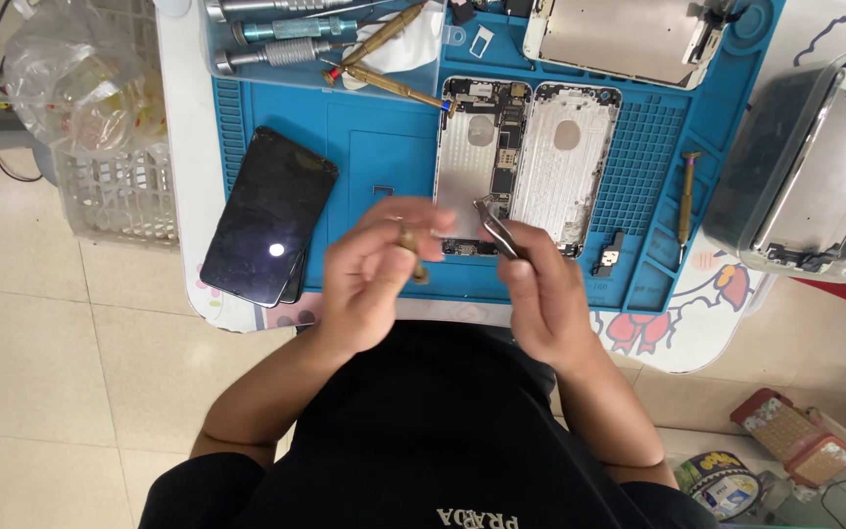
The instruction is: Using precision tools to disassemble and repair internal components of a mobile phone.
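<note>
Tweezers (497, 230) sit pinched in the right hand (540, 294), tips aimed up-left at the opened phone chassis (477, 162) lying lengthwise away from the person on the blue mat (364, 157). Left hand (374, 269), just beside, is closed around a brass screwdriver (411, 250).

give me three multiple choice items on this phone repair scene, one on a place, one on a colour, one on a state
1. Where does the dark phone with the black screen lie?
A. at the mat's left edge
B. in the clear box
C. on the floor

2. What colour is the work mat?
A. red
B. blue
C. green

3. What does the right hand hold?
A. nothing
B. a cloth
C. metal tweezers

Key: 1 A, it lies on the mat's left edge, left of the left hand. 2 B, the mat under the opened phone is blue. 3 C, its fingers pinch the tweezers.
</note>
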